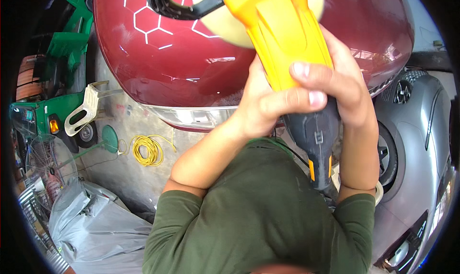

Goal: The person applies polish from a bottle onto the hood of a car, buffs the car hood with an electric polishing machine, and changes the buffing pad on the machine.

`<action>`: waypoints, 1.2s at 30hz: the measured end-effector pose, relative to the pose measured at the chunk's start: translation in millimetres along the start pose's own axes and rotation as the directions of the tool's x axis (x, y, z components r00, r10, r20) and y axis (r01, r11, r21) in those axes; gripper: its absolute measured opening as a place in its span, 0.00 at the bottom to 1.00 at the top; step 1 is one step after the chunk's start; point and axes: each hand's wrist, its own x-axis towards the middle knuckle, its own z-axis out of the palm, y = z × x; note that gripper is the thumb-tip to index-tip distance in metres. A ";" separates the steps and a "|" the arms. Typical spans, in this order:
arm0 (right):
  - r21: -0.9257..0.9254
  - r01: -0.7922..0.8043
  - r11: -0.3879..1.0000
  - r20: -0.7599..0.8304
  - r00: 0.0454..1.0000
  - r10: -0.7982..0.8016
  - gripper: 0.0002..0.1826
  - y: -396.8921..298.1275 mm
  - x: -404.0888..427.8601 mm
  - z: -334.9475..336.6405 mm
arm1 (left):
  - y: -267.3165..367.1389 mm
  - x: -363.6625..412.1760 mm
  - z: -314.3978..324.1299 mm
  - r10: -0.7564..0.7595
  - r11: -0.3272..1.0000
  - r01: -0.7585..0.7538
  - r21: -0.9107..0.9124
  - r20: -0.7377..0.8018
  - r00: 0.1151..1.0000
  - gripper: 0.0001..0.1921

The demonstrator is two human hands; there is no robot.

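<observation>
A yellow and black car polisher is held up in front of me. My left hand wraps its body from the left, and my right hand wraps it from the right, both thumbs on top. Its black loop handle sticks out to the left with no hand on it. A pale yellow round pad sits at the far end, partly hidden by the body. Under it lies the glossy dark red hood of a car; whether the pad touches the paint I cannot tell. A clear headlight borders the hood's near edge.
A grey car stands close on the right. To the left are a coiled yellow cord, a beige plastic chair, a pedestal fan and a green vehicle. Grey sheeting lies at lower left. A black cable hangs near my body.
</observation>
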 end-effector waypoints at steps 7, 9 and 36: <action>0.061 -0.077 0.995 -0.146 0.986 0.085 0.50 1.4 -49.6 3.4 | -19.6 -27.7 21.6 -0.092 0.996 0.091 0.026 0.061 0.994 0.38; 0.068 -0.082 0.994 -0.135 0.987 0.091 0.50 0.6 -50.3 0.6 | -21.9 -29.7 25.9 -0.103 0.994 0.104 -0.018 0.033 0.994 0.38; 0.356 0.101 0.929 0.036 0.992 -0.122 0.23 -41.4 148.2 32.8 | 98.6 120.4 -92.1 0.123 0.984 -0.088 -0.156 0.233 0.965 0.23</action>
